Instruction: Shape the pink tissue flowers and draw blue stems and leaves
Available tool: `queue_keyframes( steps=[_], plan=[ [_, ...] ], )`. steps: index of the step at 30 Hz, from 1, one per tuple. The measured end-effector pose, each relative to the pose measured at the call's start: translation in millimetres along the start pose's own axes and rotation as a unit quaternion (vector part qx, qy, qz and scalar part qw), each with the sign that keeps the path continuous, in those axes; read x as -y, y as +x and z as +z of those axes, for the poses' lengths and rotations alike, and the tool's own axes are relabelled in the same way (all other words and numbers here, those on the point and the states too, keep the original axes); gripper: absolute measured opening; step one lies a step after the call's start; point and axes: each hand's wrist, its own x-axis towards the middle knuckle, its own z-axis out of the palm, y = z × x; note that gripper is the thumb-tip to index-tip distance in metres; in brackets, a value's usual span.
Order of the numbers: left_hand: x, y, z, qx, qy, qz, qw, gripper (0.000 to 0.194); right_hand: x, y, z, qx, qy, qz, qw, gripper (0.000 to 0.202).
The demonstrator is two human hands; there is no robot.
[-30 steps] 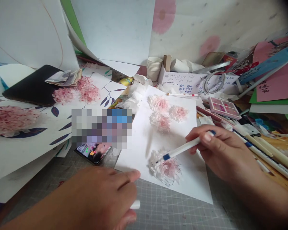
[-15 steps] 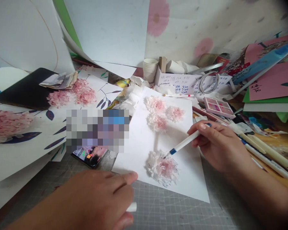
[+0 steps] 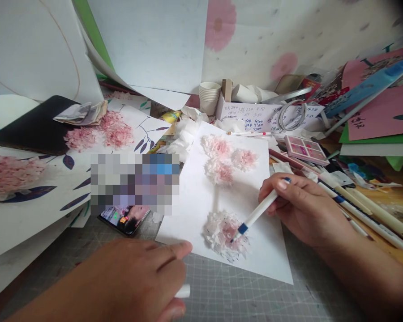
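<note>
A white sheet (image 3: 188, 217) lies on the gridded mat and bears several crumpled pink-and-white paper flowers. The lowest flower (image 3: 218, 232) has dark marks on its petals. My right hand (image 3: 298, 205) grips a white pen with a blue collar (image 3: 258, 211), its tip at the middle of that flower. With its index finger stretched onto the sheet's lower left corner, my left hand (image 3: 147, 273) is closed round a small white cylinder (image 3: 184, 291), of which only one end shows.
Left of the sheet lies a lit phone (image 3: 124, 221), partly blurred. Behind stand stacked paper cups (image 3: 209, 99) and a box with handwriting (image 3: 235, 115). Pens (image 3: 372, 219) and a pink palette (image 3: 305, 150) lie at the right. More flower sheets (image 3: 6, 223) are at the far left.
My right hand has moved the pen tip down and slightly right, from the flower's upper petals to its pink middle. My left hand has stayed nearly still.
</note>
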Motion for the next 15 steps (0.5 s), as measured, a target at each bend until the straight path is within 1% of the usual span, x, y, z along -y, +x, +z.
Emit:
queue_keyframes(
  steps=[2, 5, 6, 7, 10, 11, 12, 15],
  plan=[
    [0.1, 0.4, -0.5, 0.007, 0.01, 0.0, 1.0, 0.033, -0.5, 1.0, 0.4, 0.0, -0.005, 0.003, 1.0, 0.035],
    [0.9, 0.1, 1.0, 0.0, 0.018, 0.005, 1.0, 0.033, -1.0, 3.1, -2.1, -0.05, 0.011, -0.006, 0.999, 0.034],
    [1.2, -0.2, 1.8, -0.001, 0.021, 0.008, 1.0, 0.034, -0.9, 3.2, -2.9, -0.058, 0.015, -0.01, 0.998, 0.034],
    [1.5, -0.4, 2.5, -0.001, 0.025, 0.01, 1.0, 0.035, -0.6, 3.0, -3.2, -0.054, 0.014, -0.01, 0.998, 0.035],
    [2.0, -0.8, 3.5, -0.002, 0.033, 0.011, 0.999, 0.038, 0.3, 1.9, -1.5, -0.011, -0.008, -0.004, 1.0, 0.037],
    [2.0, -0.9, 3.4, -0.005, 0.032, 0.01, 0.999, 0.038, 0.5, 1.9, -0.7, -0.006, -0.012, -0.002, 1.0, 0.036],
    [2.0, -1.1, 3.4, -0.008, 0.031, 0.01, 0.999, 0.037, 0.7, 2.1, -0.1, -0.01, -0.011, -0.002, 1.0, 0.035],
    [2.0, -1.9, 5.0, -0.019, 0.029, 0.009, 0.999, 0.036, 0.9, 3.2, 0.1, -0.055, 0.014, -0.009, 0.998, 0.032]
  ],
)
